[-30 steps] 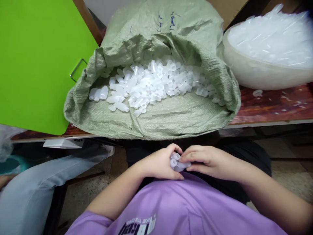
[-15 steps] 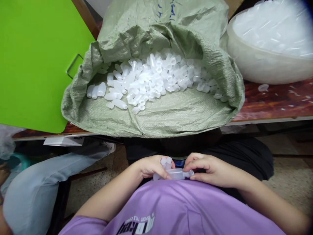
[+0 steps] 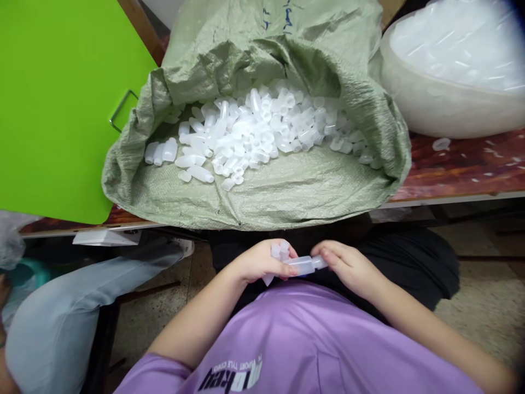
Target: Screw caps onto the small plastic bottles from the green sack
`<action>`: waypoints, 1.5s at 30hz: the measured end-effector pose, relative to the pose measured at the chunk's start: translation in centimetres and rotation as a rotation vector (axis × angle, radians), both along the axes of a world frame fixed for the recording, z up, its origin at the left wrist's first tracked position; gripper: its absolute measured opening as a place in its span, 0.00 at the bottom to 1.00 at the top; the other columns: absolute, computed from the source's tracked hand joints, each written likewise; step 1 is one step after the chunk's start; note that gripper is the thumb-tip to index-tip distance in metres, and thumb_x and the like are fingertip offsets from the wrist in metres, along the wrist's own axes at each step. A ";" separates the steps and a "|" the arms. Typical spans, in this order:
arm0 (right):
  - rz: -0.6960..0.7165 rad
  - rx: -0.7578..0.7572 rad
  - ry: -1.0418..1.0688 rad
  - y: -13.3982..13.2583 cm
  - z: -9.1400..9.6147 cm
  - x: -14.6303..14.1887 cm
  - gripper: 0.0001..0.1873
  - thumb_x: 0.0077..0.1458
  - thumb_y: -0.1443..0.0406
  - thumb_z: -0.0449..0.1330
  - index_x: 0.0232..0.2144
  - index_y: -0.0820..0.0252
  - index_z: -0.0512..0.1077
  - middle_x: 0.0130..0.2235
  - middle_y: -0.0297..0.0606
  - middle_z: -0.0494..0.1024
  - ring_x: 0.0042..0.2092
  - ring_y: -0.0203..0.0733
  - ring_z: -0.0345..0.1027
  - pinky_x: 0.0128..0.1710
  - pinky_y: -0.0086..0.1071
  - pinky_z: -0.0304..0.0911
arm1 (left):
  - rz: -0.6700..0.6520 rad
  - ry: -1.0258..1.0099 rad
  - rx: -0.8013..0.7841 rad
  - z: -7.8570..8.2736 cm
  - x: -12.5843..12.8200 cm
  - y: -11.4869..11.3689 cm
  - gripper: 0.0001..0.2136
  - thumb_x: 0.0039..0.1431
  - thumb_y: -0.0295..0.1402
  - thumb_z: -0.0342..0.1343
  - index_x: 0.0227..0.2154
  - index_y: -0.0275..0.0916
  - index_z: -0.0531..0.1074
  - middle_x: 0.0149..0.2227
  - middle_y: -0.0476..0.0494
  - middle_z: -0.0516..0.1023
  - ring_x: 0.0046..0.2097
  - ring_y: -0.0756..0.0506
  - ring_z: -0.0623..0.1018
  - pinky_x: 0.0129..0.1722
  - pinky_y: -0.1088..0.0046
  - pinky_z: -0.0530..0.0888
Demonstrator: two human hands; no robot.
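Observation:
My left hand [image 3: 260, 261] is closed around several small translucent plastic bottles, in front of my purple shirt. One bottle [image 3: 302, 266] points to the right out of its thumb and fingers, and two necks [image 3: 280, 250] stick up above the thumb. At the right end of that bottle, the fingers of my right hand [image 3: 346, 264] close on a clear cap or neck piece [image 3: 319, 262]; I cannot tell which it is. Beyond my hands a green woven sack [image 3: 262, 205] lies open on the table, with many similar white translucent bottles [image 3: 246, 137] heaped in its mouth.
At the right, a translucent tub [image 3: 447, 112] is heaped with clear plastic pieces. A ring-shaped piece [image 3: 441, 144] lies on the red table [image 3: 459, 169] below it. A bright green board [image 3: 61, 109] with a metal handle stands left. Another person's leg in jeans [image 3: 61, 312] is at lower left.
Both hands have risen toward the table, carrying the bottles away from my shirt. My right fingers have drawn together around the bottle's right end.

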State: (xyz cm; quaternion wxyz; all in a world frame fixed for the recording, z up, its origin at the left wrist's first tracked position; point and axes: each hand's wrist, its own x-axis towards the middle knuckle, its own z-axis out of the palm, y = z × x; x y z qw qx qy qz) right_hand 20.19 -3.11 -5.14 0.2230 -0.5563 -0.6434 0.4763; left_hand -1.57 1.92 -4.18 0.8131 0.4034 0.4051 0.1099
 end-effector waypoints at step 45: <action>0.313 0.309 0.199 -0.1 -0.7 -0.7 0.17 0.57 0.56 0.50 0.23 0.59 0.64 0.24 0.34 0.65 0.26 0.34 0.58 0.26 0.29 0.56 | 0.001 -0.008 -0.057 1.3 -0.4 0.8 0.20 0.29 0.30 0.70 0.28 0.33 0.70 0.23 0.51 0.72 0.24 0.52 0.71 0.23 0.78 0.68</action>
